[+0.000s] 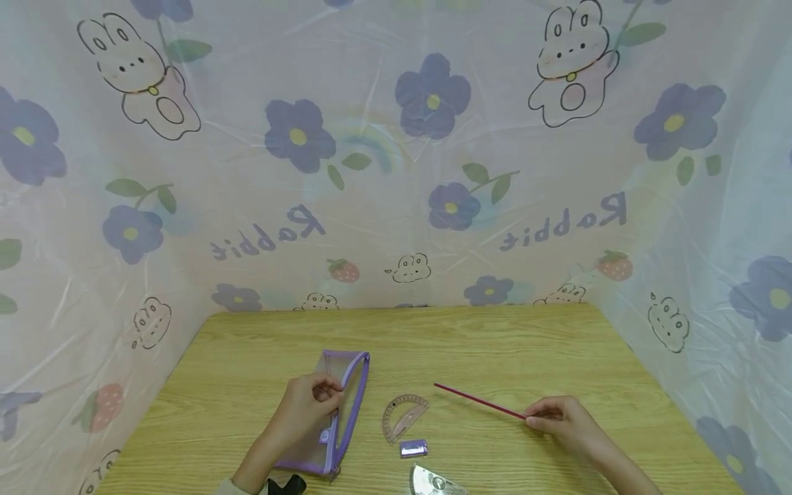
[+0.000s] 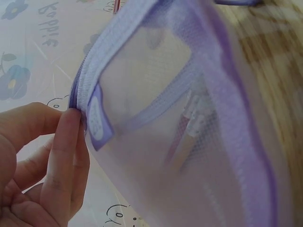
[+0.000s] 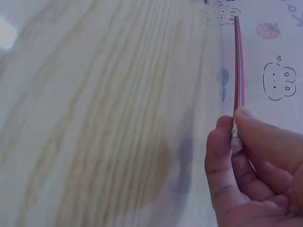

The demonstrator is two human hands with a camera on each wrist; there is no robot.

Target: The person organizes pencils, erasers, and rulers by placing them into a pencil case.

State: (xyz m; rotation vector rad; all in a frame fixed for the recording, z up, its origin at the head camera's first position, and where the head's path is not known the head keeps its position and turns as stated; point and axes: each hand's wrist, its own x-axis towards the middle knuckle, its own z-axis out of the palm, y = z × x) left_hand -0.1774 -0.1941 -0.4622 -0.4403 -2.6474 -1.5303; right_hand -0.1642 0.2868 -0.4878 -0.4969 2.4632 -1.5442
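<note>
1. My left hand (image 1: 309, 400) pinches the zip edge (image 2: 90, 66) of the purple-trimmed pencil case (image 1: 309, 450), fingertips and thumb drawn together on the strip beside its little tag (image 2: 99, 116). The case lies at my left on the table (image 1: 495, 344), its mouth gaping toward my right.

2. My right hand (image 1: 559, 419) pinches the dark red pencil (image 1: 479, 400) between thumb and fingers, right by its white end (image 3: 236, 143). The rest of its length runs out forward and to the left, the far tip pointing toward the case but well apart from it.

3. Through the see-through side of the case I can make out slim sticks (image 2: 176, 142) with pale ends; their exact kind is too blurred to tell.

4. Between my hands lie a clear protractor (image 1: 411, 416), a small purple block (image 1: 413, 448) just below it, and a clear ruler piece (image 1: 433, 483) partly cut off by the lower border of the view.

5. I judge the step in hand to be packing: one hand keeps the mouth wide, the other has the pencil ready outside.

6. The next move, I think, calls for steering the far tip leftward over the protractor and through the gap, lined up along the case, with the zip edge held aside.
</note>
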